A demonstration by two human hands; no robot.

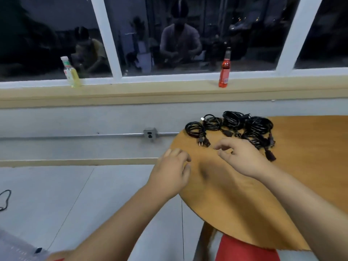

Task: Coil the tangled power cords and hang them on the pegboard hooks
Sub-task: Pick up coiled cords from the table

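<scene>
- Table (244, 204): smooth orange-brown wood-grain top, flat, with a rounded left end; a soft dark shadow lies on it between the two hands
- Power cords (258, 127): glossy black rubbery cable, wound into several round bundles set in a row along the table's far edge, near the wall; neighbouring bundles touch or overlap; the rightmost is the bulkiest and loosest
- Leftmost coil (194, 129): a small neat ring; its two-prong plug (202, 142) lies flat on the table on the side toward the hands, metal blades showing pale
- Black connector (271, 157): blocky moulded end trailing from the right bundle, just beside the right hand
- Right hand (243, 157): palm down over the table, just in front of the cords; fingers loosely bent and spread, thumb apart; nothing in its grasp; whether the fingertips touch the top, cannot tell
- Left hand (173, 172): at the table's rounded edge, knuckles up, fingers loosely curled; holds nothing that shows
- Window sill (150, 91): matt tan ledge; on it a clear plastic bottle (70, 72) of yellowish liquid with a white cap, and well to the right a slim red bottle (225, 72)
- Wall below: pale grey, with a grey metal outlet box (150, 133) on a thin conduit
- Floor: pale grey tiles; a thin black cable loop (5, 200) at the left edge; something red (244, 251) under the table
</scene>
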